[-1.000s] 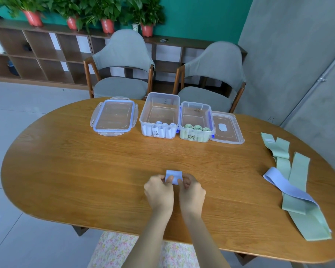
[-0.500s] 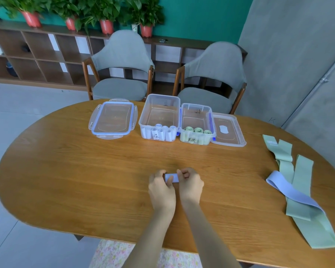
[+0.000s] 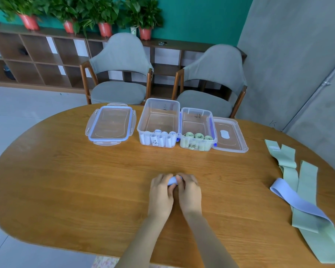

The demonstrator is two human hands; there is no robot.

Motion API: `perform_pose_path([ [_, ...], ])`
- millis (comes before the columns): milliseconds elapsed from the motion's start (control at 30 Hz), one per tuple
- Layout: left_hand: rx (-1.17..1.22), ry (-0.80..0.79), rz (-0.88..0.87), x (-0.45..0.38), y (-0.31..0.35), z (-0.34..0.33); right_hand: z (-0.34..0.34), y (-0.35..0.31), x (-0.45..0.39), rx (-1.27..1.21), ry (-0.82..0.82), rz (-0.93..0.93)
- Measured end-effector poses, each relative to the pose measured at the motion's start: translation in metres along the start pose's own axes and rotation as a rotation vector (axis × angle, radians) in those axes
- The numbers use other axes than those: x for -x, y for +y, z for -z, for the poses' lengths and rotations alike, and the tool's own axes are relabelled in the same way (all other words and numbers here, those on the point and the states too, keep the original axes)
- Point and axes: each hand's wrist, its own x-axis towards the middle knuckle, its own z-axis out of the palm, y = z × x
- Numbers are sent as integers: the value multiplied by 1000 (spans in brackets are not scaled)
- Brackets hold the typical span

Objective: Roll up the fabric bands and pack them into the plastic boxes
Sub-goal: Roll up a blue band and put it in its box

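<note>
Both hands meet at the near middle of the oval wooden table (image 3: 66, 180). The left hand (image 3: 161, 192) and the right hand (image 3: 190, 192) curl their fingers round a small lavender fabric roll (image 3: 172, 180) (only its top shows between the fingertips), whose long axis runs left to right. At the far side stand two open plastic boxes: the larger box (image 3: 159, 113) holds pale lavender rolls upright along its near wall, and the smaller box (image 3: 197, 118), touching its right side, holds green rolls. A loose lid (image 3: 110, 123) lies left of them, another lid (image 3: 229, 134) right. On the right edge lie unrolled green bands (image 3: 306, 190), a lavender band (image 3: 298, 204) draped across them.
</note>
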Motion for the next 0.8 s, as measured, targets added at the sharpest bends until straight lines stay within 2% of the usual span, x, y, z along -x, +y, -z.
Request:
perform_pose_path([
  [100,19,-123,11,-14,-2,9,-2,1,-2,32,-12,-21],
  [167,105,-205,104,-20,2,17,1,-1,-4,-11,-43,-3],
  [267,496,-263,370,-17,10,29,10,-9,-1,-125,-100,56],
  [333,646,-287,428,-15,14,36,15,-14,1,-135,-119,53],
  [433,547,-274,313,-13,17,43,19,-20,2,-182,-123,-57],
  [500,501,-262,309,-10,22,49,22,-24,3,-210,-146,-103],
  [667,913,-355,615,-12,30,76,33,-35,12,-383,-235,-95],
  [733,862,-400,563,-11,30,83,37,-41,17,-371,-229,-79],
  [800,716,-373,483,-9,35,87,41,-50,22,-362,-209,-85],
])
